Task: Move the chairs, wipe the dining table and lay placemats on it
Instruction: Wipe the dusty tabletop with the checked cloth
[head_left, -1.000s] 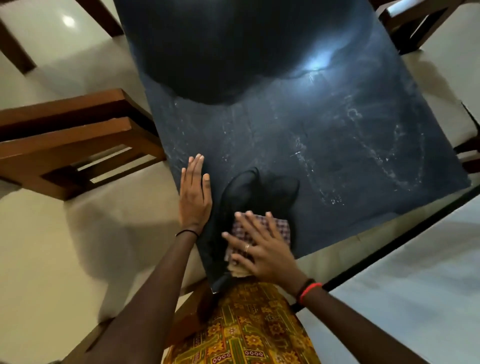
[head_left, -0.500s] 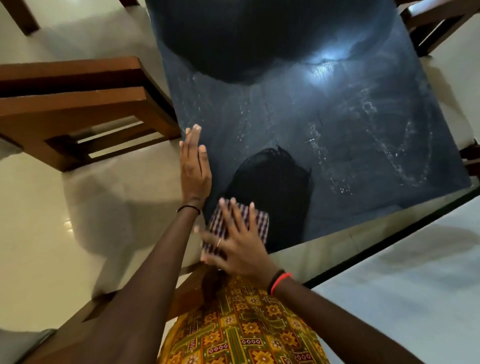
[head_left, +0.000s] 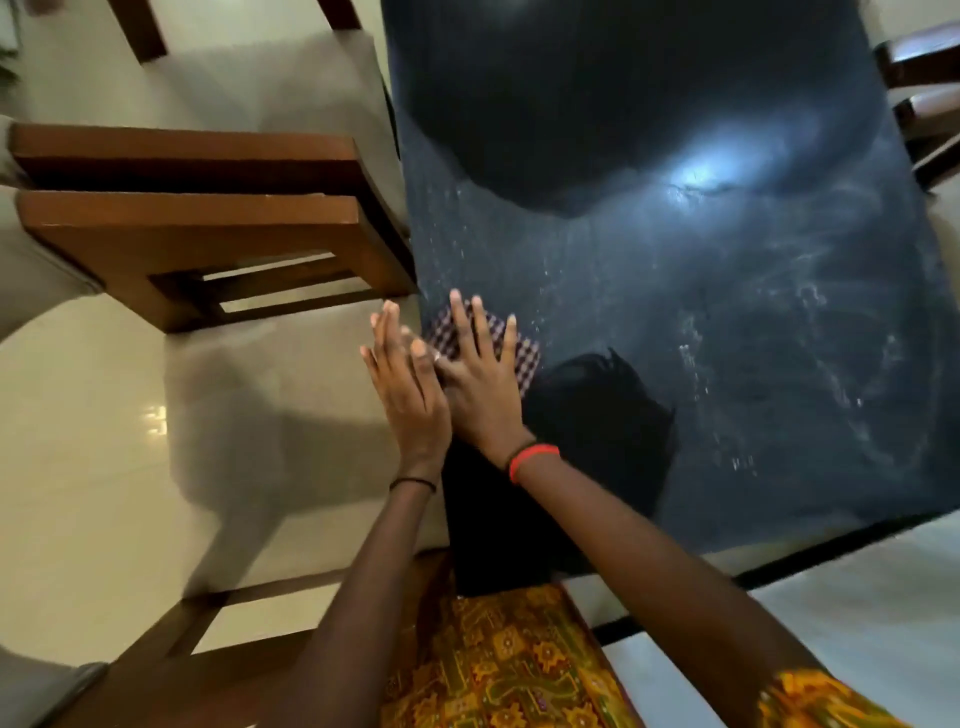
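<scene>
Cloth (head_left: 523, 358) pressed onto dark table (head_left: 727, 312) under flat, splayed right hand (head_left: 480, 387), left hand (head_left: 410, 395) flat alongside it

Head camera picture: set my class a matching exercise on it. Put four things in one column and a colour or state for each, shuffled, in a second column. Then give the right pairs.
Things
1. cloth
2. chair
3. table
4. right wristband

Colours or states
A. red
B. brown wood
C. checked, pressed flat under the right hand
D. black, with pale streaks

Pairs: 1-C, 2-B, 3-D, 4-A
</scene>
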